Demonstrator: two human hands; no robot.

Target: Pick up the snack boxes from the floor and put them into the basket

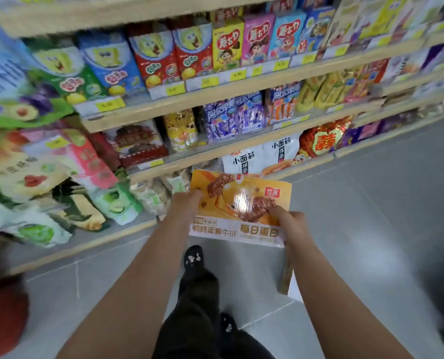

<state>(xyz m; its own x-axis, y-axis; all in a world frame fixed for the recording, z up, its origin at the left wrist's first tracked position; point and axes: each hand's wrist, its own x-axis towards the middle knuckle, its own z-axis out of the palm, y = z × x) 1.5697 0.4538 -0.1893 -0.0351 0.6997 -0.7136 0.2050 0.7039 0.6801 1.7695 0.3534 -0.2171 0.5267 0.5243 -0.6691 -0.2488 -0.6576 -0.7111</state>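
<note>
Gripping one orange snack box (pixel 241 203) (opposite edges), left hand (pixel 187 203) and right hand (pixel 290 221) pinch it.

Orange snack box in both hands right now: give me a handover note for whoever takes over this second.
Left hand: gripping the left edge of the orange snack box.
Right hand: gripping its lower right edge.
The box is held up off the grey floor, in front of the bottom shelf.
Done: this box is picked up.
Left: put it into the basket. A blurred red shape at lower left may be it; cannot confirm. No other floor boxes are visible.
</note>
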